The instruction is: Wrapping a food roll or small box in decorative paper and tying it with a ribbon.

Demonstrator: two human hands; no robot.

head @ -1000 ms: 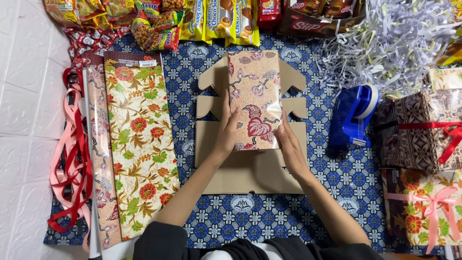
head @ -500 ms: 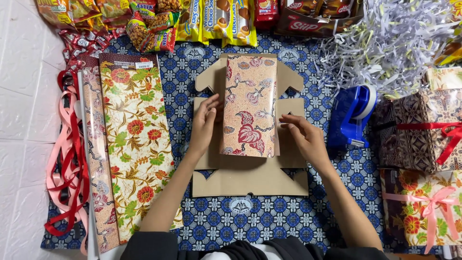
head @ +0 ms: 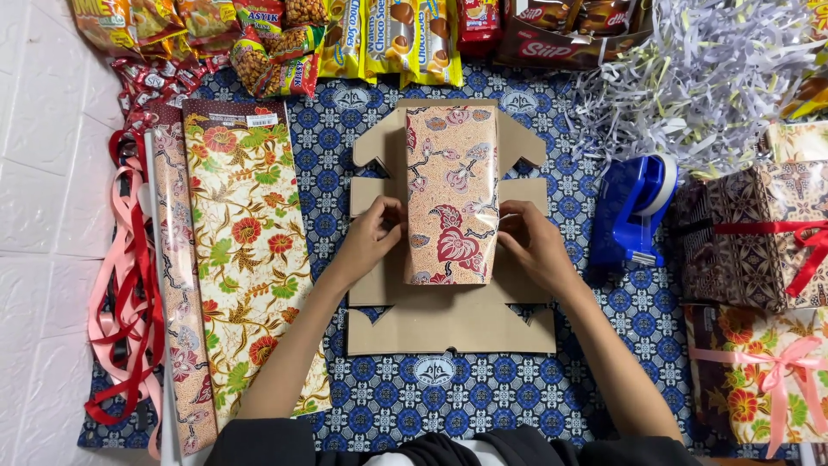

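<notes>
Since half a second ago both hands have slid down and in along the wrapped panel; the right one, which stood off beside its lower edge, now presses against that edge.

Landmark: the flat cardboard box blank (head: 448,324), lying unfolded on the blue patterned cloth (head: 552,388).

- Patterned wrapping sheet (head: 451,194), pink and cream with a dark red bird motif, lies lengthwise over the middle strip of the blank, its top edge level with the blank's far end. It looks folded round the card, judging by its crisp side edges.
- Left hand (head: 373,237) at the sheet's left edge, fingers curled narrow, tips pinching or pressing the fold against the card. Probably holding the paper taut.
- Right hand (head: 533,246) at the right edge, fingers bent in, thumb on the sheet's face, pinning that side so the paper cannot slip.
- Left of the blank: a floral wrapping roll (head: 250,259), partly unrolled, and beyond it red and pink ribbons (head: 121,293).
- Right of the blank: a blue tape dispenser (head: 634,211), close by the right hand.
- Further right: finished wrapped boxes (head: 750,233) tied with ribbon.
- Beyond the blank: snack packets (head: 345,39) and shredded paper (head: 707,78).
</notes>
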